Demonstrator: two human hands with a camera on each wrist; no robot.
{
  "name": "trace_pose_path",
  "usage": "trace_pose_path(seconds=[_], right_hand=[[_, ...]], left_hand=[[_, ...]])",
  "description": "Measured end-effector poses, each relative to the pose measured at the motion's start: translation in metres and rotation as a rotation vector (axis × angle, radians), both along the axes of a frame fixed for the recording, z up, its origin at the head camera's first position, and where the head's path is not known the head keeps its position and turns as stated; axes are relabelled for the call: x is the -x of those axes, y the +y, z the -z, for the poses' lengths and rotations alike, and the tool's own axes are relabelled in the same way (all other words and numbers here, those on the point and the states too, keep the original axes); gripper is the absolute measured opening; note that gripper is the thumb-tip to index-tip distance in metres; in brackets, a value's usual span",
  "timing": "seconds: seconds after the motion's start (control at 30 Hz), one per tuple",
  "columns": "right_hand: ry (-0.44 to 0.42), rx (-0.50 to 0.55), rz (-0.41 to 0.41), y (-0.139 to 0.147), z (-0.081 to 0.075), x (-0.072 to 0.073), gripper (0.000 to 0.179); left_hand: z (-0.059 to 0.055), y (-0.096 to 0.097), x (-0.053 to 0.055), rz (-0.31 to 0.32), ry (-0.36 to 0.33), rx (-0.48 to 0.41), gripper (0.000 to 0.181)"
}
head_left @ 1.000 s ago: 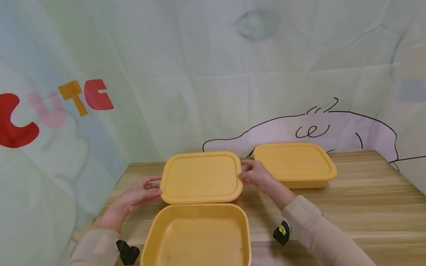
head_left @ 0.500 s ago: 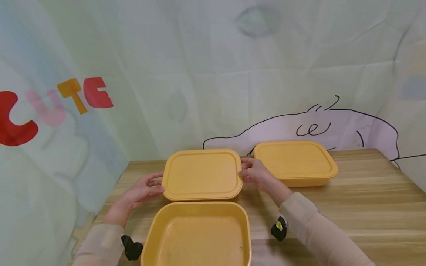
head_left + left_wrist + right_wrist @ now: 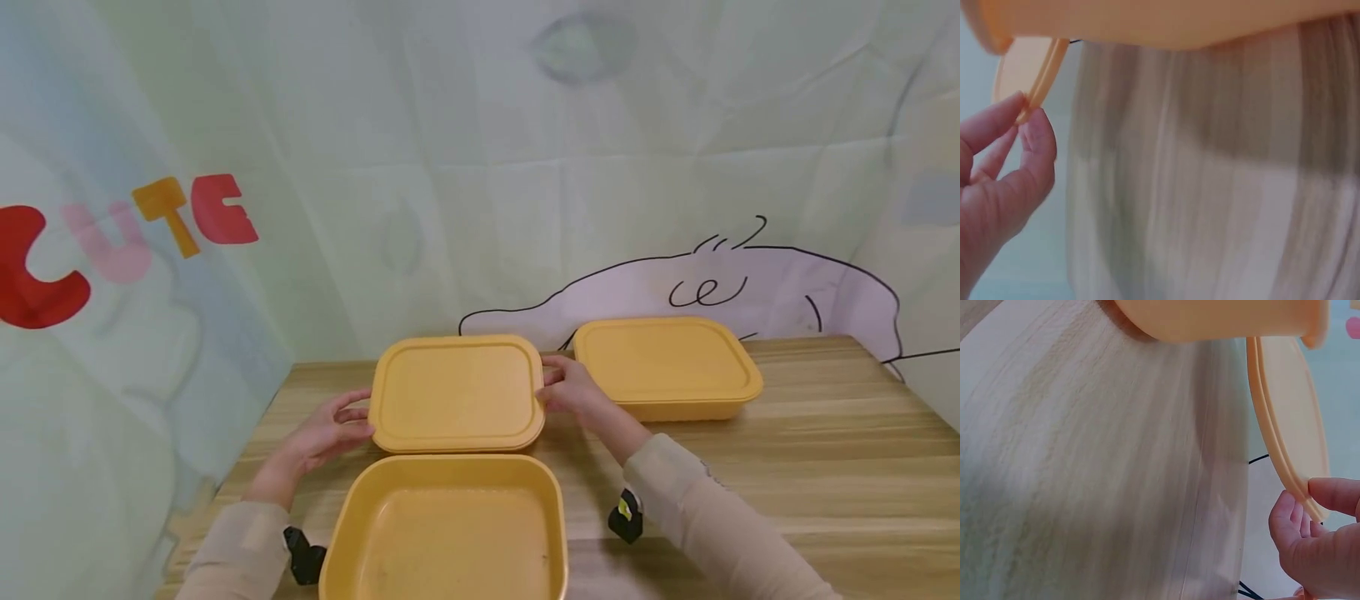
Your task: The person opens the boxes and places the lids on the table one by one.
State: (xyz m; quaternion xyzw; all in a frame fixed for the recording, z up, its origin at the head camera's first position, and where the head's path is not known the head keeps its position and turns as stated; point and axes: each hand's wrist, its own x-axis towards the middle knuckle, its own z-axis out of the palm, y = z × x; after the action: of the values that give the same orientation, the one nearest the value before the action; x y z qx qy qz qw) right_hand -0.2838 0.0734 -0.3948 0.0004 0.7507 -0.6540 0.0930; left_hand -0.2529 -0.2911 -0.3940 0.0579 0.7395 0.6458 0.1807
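Note:
A yellow rectangular lid (image 3: pixel 457 392) with rounded corners is held flat between both hands, just beyond the open box. My left hand (image 3: pixel 327 432) pinches its left edge with thumb and fingertips; the left wrist view shows the lid's rim (image 3: pixel 1046 72) between them. On the opposite edge, my right hand (image 3: pixel 573 390) does the same, and its thumb and fingers meet at the lid's edge (image 3: pixel 1285 456) in the right wrist view. Nearest to me is a deep yellow box (image 3: pixel 450 533) without a cover, its inside bare and its front cut off by the frame.
Another yellow box (image 3: pixel 667 411) with its lid on stands at the back right, close to my right hand. All rests on a wood-grain table (image 3: pixel 840 467). A printed curtain (image 3: pixel 450 167) hangs behind the table's back edge.
The lid has shifted slightly away from me, and its left edge a little to the right. My left hand has moved with it; both hands keep their hold. The boxes stay put.

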Motion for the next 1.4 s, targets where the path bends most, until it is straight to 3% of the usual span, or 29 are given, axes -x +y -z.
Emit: trace_pose_path(seconds=[0.7,1.0,1.4], right_hand=[[0.021,-0.015,0.012,-0.009,0.025,0.008,0.062],[-0.033,0.025,-0.009,-0.006,0.032,0.01,0.066],[-0.046,0.012,-0.056,-0.003,0.035,0.008,0.06]], left_hand=[[0.022,-0.008,0.002,0.0,0.004,-0.069,0.074],[0.026,-0.006,0.003,0.0,0.01,-0.073,0.072],[0.032,-0.004,0.004,0.094,0.013,-0.055,0.067]])
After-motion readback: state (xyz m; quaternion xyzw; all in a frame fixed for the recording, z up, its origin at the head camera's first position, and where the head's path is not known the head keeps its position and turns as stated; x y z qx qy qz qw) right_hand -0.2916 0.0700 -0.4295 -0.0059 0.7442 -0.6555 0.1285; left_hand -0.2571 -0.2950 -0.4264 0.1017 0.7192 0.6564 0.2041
